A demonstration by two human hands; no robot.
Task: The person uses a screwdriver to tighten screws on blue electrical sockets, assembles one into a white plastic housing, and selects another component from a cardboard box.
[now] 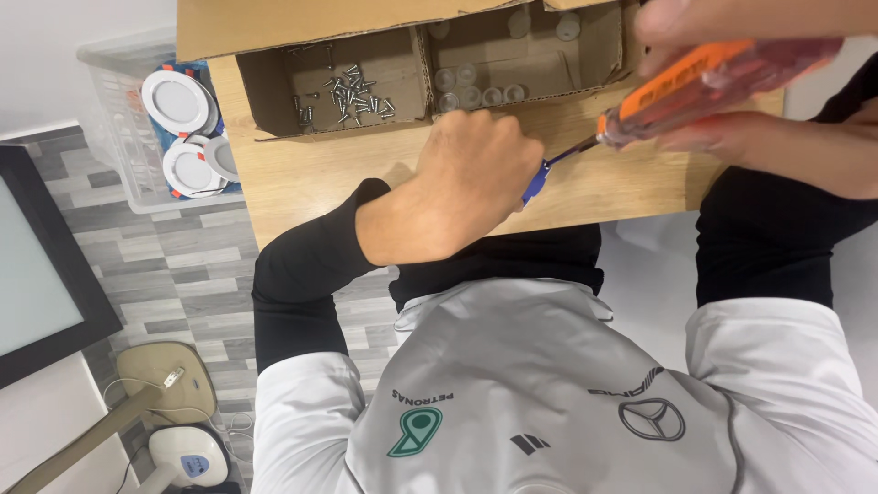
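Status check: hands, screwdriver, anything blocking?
Left hand closed on small blue part. Right hand grips orange screwdriver, tip at part. Nothing blocking.

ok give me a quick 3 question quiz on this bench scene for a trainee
1. True or false: the right hand holds an orange-handled screwdriver.
2. What lies loose in the left compartment of the cardboard box?
A. screws
B. batteries
C. washers
3. Fill in: the left hand is closed around a small ____-coloured part at the screwdriver's tip.

Key
1. True.
2. A, screws.
3. Blue.
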